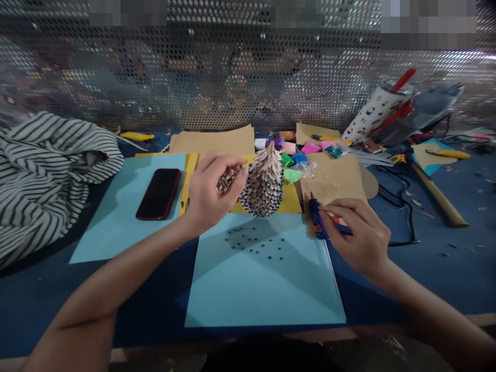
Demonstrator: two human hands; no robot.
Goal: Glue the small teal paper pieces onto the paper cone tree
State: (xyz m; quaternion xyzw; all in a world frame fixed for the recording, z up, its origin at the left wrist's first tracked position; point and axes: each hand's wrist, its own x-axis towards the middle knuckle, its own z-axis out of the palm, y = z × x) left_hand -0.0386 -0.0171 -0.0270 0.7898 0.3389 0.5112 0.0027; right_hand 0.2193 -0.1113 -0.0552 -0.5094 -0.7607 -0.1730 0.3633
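Observation:
My left hand (211,194) is raised over the table with its fingers closed round a small bundle of short sticks (226,182). Just right of it stands a cone-shaped model (264,182) built of many small sticks with dark tips. My right hand (358,235) rests on the table to the right, fingers closed on a blue glue gun (320,219) that lies on brown paper (333,181). In front of the cone lies a light blue sheet (263,274) dotted with dark glue spots.
A dark phone (159,194) lies on another light blue sheet (116,212) at left, beside a striped cloth (46,165). Small bags of coloured material (298,152) sit behind the cone. Tools, cables and a patterned tube (372,113) crowd the right. A perforated metal screen (232,67) closes the back.

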